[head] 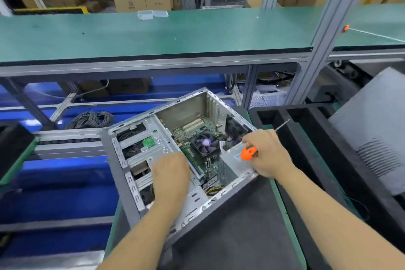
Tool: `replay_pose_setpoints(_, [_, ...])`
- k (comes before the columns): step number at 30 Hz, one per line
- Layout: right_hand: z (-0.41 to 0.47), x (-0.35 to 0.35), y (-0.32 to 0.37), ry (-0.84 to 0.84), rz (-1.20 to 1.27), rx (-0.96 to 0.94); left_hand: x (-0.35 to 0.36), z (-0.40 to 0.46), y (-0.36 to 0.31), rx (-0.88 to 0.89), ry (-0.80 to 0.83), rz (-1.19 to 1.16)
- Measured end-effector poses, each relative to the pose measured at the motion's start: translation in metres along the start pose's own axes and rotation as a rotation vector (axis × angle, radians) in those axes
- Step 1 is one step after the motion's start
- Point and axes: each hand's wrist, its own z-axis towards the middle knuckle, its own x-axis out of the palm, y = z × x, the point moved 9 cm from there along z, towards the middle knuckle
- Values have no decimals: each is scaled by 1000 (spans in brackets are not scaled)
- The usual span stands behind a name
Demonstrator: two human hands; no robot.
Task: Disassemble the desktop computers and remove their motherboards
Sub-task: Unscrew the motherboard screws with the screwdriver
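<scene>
An open desktop case [175, 160] lies on its side, turned at an angle, on a dark mat [241, 237] in the lower middle of the view. Its side panel is off. Inside, the green motherboard [192, 129] sits against the case floor, with a black cooler fan [205, 143] on top of it near the centre. Metal drive bays [140, 144] fill the left part of the case, and yellow and black cables [213, 190] show near the near edge.

The left hand [171, 175] rests palm down on the metal frame beside the drive bays, just left of the fan. Its fingers lie fairly straight and hold nothing.

The right hand [266, 151] is over the right edge of the case. Its fingers curl round a screwdriver [249, 151] with an orange and black handle; the thin metal shaft sticks out past the hand, up and to the right.

To the right of the mat is a black foam tray [306, 138], and beyond that a grey panel [377, 129] leans at a tilt. A coil of black cable [89, 119] lies behind the case to the left. A long green bench [153, 35] runs across the view farther back, with cardboard boxes [142, 0] stacked behind it.
</scene>
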Motion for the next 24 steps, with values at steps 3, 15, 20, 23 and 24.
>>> replay_pose_setpoints(3, [23, 4, -19, 115, -80, 99, -2, -6, -7, -69, -7, -65])
replay_pose_setpoints(15, [-50, -2, 79, -348, 60, 425, -17, 39, 15, 399, -143, -227])
replay_pose_setpoints(20, [-48, 2, 67, -423, 137, 472, -9, 36, 9, 392, -174, -168])
replay_pose_setpoints(23, [-42, 7, 67, -390, 92, 384, -4, 33, 2, 367, -150, -135])
replay_pose_setpoints(24, [-41, 7, 64, -388, 85, 364, -1, 32, -1, 345, -133, -101])
